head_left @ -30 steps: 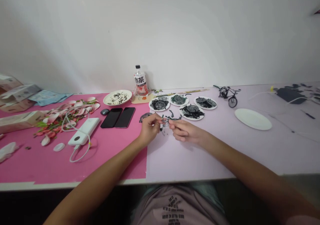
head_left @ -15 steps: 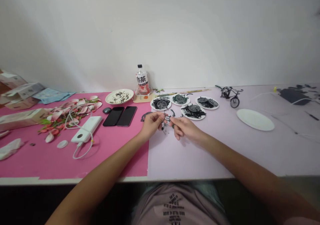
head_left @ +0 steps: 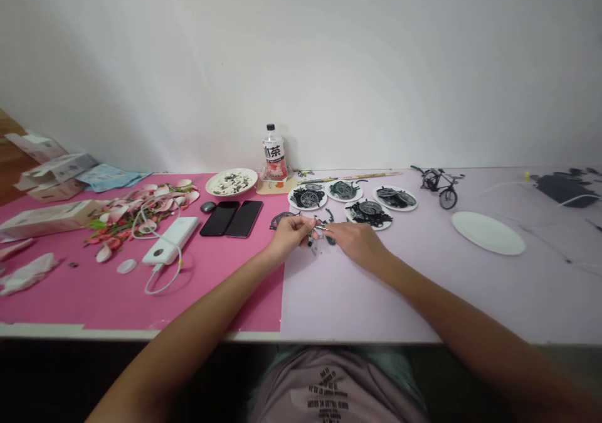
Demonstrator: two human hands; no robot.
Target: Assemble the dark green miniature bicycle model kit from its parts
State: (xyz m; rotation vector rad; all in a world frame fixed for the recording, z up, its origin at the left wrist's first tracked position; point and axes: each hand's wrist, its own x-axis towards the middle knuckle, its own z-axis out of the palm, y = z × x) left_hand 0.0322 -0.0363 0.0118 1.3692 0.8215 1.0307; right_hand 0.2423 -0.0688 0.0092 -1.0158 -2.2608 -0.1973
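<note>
My left hand (head_left: 292,233) is closed, thumb and fingers pinched on a small part too tiny to make out. Close to its right, my right hand (head_left: 356,241) is closed around a thin metallic tool (head_left: 322,227), whose tip points at the left fingertips. Small dark parts lie on the pale sheet under and behind the hands. A dark toy wheel (head_left: 282,219) rests just behind my left hand. Beyond the hands stand white plates of toy bicycle parts, among them a front plate (head_left: 388,224) with black pieces and a wheel.
A small bicycle model (head_left: 440,184) stands at the back right, near a bare white plate (head_left: 488,233). Left are two phones (head_left: 243,218), a white power bank (head_left: 172,241) with a cable, and artificial petals (head_left: 126,213). A bottle (head_left: 274,154) stands at the back.
My right hand has turned palm down, and the thin tool now shows between both hands. The whole view has shifted slightly, with the table's things a little further right.
</note>
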